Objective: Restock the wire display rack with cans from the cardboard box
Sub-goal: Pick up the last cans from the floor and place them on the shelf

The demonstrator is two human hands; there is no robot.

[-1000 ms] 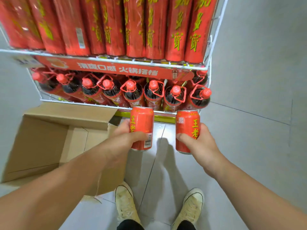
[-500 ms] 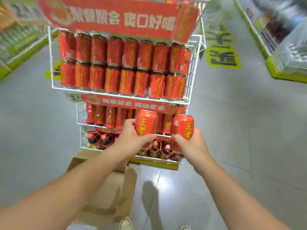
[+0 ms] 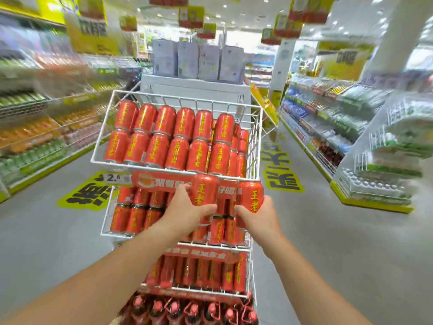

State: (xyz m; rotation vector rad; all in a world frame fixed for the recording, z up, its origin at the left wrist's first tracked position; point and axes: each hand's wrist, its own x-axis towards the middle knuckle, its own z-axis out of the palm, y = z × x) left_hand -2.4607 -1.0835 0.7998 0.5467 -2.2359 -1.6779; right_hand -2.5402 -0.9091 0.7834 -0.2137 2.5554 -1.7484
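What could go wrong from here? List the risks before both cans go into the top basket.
1. The left hand and right hand grip the left can and right can only by their lower halves. Passing the front wire of the top basket, one could clip it and slip.
2. The stacked cans there stand two high, so a nudge to the upper row might topple some forward.

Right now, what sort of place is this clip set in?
Most likely a supermarket aisle: a wire rack stacked with red cans, long shelves of packaged goods on both sides, and signs hanging overhead.
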